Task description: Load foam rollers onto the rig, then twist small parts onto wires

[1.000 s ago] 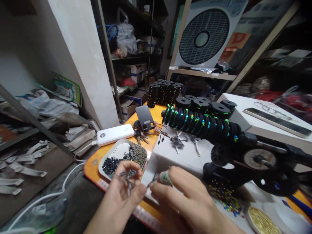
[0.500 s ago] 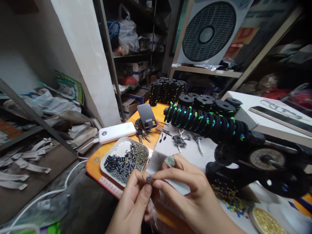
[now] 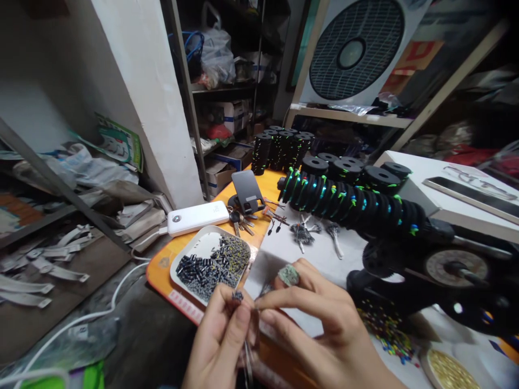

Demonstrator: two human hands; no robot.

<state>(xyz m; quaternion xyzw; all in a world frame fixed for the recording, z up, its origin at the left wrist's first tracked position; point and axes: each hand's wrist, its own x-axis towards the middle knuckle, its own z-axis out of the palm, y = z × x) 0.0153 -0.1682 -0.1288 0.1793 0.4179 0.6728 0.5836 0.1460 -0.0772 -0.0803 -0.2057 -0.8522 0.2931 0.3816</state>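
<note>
My left hand (image 3: 225, 329) pinches a small cluster of dark beads (image 3: 237, 296) between thumb and index finger. Pale thin strands (image 3: 248, 359) hang down below that grip. Just to the right, the thumb and index finger of my right hand (image 3: 312, 319) are closed together; what lies at their tips is too small to make out. A grey-green lump (image 3: 288, 274) sits against the fingers of my right hand. Behind my left hand, a white tray (image 3: 175, 278) holds loose grey, black and yellowish bead-like pieces.
Bundles of pale strands with dark tips (image 3: 306, 233) lie on white paper (image 3: 279, 251). A white power bank (image 3: 198, 219), keys (image 3: 242, 222) and a phone stand (image 3: 247, 193) are beyond the tray. A black ribbed roller (image 3: 348, 205) juts in from the right, above coloured beads (image 3: 395, 340).
My right fingertips have drawn slightly right, away from the bead cluster, which stays in my left hand. The whole view has shifted a little.
</note>
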